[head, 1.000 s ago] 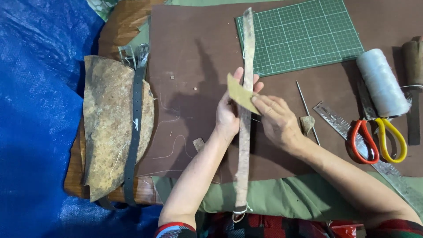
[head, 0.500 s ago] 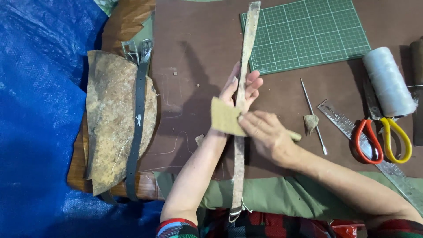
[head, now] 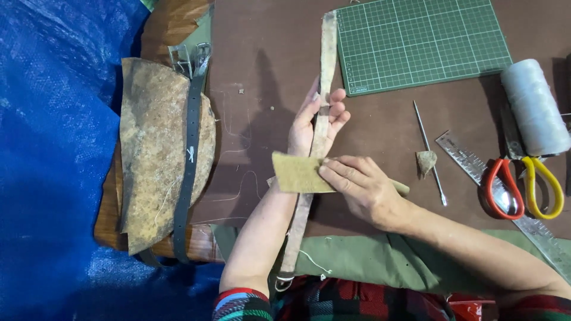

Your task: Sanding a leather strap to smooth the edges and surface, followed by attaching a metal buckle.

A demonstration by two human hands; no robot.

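On the brown work surface (head: 380, 142), a long tan leather strap (head: 326, 53) runs from the edge of the green cutting mat (head: 416, 41) down toward the person's lap. The left hand (head: 315, 122) lies palm up beneath the strap, fingers loosely curled around its edges, supporting it rather than clamping it. The right hand (head: 363, 190) presses a flat tan sanding sheet (head: 297, 173) against the strap, fingers extended and flattened on top of the sheet; the sheet crosses the strap just below the left hand. To the right of the hands, a thin metal awl (head: 429, 151) lies near a small tan scrap (head: 426, 161). Further right, a metal ruler (head: 505, 196) lies diagonally under scissors with one red and one yellow handle (head: 523, 187), beside a spool of white thread (head: 534, 107). To the left, a worn, mottled leather piece (head: 154, 148) rests on a wooden board (head: 172, 24), with a dark strap with a metal buckle (head: 189, 154) laid across it. A blue tarp (head: 53, 160) covers the area at far left. Green fabric (head: 357, 261) lies along the near edge.
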